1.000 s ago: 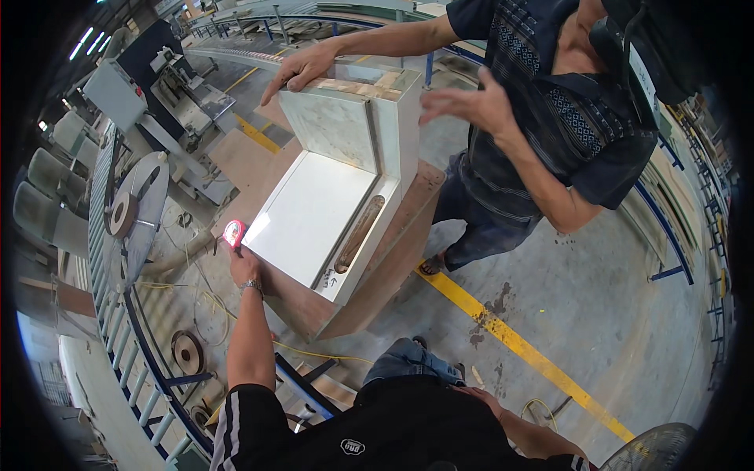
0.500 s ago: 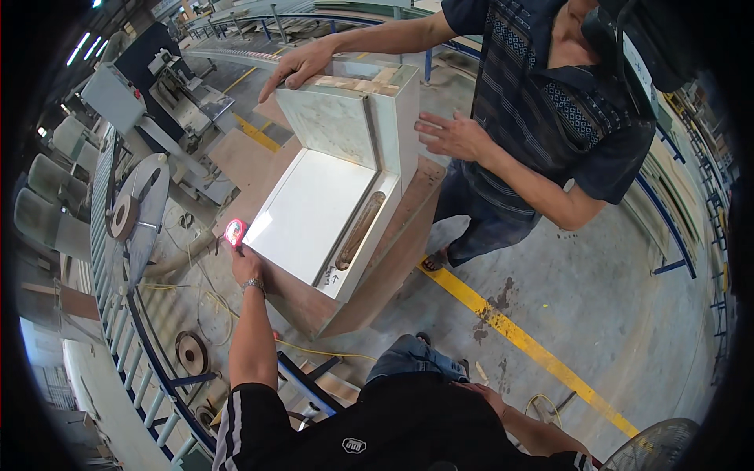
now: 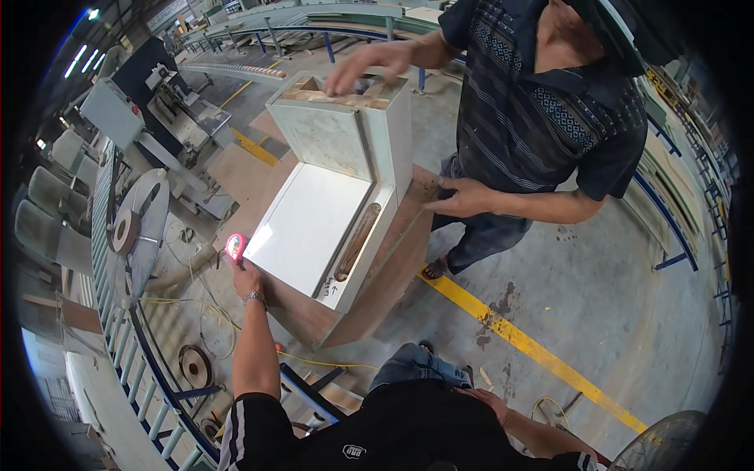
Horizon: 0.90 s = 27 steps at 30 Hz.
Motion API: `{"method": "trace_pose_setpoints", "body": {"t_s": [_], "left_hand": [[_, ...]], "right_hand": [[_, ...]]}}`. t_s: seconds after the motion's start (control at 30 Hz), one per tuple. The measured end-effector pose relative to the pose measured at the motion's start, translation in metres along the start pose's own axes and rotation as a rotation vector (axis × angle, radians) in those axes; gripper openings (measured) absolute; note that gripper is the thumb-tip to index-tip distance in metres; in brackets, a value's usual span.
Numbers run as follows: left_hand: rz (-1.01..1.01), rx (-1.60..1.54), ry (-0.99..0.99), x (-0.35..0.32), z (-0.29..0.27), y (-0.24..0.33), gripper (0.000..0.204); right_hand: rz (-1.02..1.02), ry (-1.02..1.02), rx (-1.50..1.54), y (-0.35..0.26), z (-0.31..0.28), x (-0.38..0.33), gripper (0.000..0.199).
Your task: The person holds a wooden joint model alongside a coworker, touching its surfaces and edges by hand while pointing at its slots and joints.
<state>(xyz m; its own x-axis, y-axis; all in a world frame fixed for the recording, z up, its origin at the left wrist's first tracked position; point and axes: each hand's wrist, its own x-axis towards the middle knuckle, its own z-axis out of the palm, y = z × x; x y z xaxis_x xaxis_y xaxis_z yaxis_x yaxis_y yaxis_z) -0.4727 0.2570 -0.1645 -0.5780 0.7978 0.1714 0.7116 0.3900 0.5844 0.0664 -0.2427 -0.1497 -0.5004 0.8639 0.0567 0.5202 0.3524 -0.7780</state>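
Note:
My left hand (image 3: 247, 279) is closed around a red tape measure (image 3: 236, 246) at the left corner of a flat white panel (image 3: 310, 228). Beside that panel runs a pale strip with a long oval slot (image 3: 359, 242), its inside brown. Behind them stands a white box-like piece (image 3: 323, 141) with a raw wooden top edge. All of this rests on a brown wooden board block (image 3: 393, 271). My right hand (image 3: 493, 402) lies against my hip, its fingers stretched out and partly hidden, holding nothing that I can see.
Across from me a person in a dark patterned shirt (image 3: 542, 118) has one blurred hand over the box's top and the other by the board's edge. A roller conveyor (image 3: 129, 353) runs along the left. Yellow floor line (image 3: 510, 334) crosses at right.
The other person's one hand has lifted off the box's far left corner and moved right; their other hand has lowered to the board. My hands stay about where they were.

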Motion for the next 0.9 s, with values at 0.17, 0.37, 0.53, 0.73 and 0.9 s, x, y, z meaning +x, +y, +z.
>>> {"method": "trace_pose_setpoints", "body": {"t_s": [0.17, 0.37, 0.53, 0.73, 0.9], "left_hand": [[-0.011, -0.012, -0.008, -0.008, 0.001, 0.012, 0.056], [-0.018, -0.027, -0.003, -0.007, -0.003, 0.011, 0.055], [0.009, -0.043, 0.017, -0.008, 0.000, 0.011, 0.055], [0.025, -0.032, 0.026, -0.008, -0.003, 0.007, 0.054], [0.007, -0.062, 0.011, -0.013, -0.005, 0.016, 0.054]], "right_hand": [[0.024, 0.028, 0.020, -0.002, 0.002, -0.003, 0.072], [0.009, -0.003, 0.004, -0.001, 0.000, -0.002, 0.074], [0.007, -0.021, -0.039, 0.009, 0.010, -0.010, 0.075], [-0.031, 0.026, -0.003, 0.008, 0.007, -0.008, 0.072], [-0.012, -0.019, -0.051, 0.014, 0.013, -0.015, 0.070]]}}
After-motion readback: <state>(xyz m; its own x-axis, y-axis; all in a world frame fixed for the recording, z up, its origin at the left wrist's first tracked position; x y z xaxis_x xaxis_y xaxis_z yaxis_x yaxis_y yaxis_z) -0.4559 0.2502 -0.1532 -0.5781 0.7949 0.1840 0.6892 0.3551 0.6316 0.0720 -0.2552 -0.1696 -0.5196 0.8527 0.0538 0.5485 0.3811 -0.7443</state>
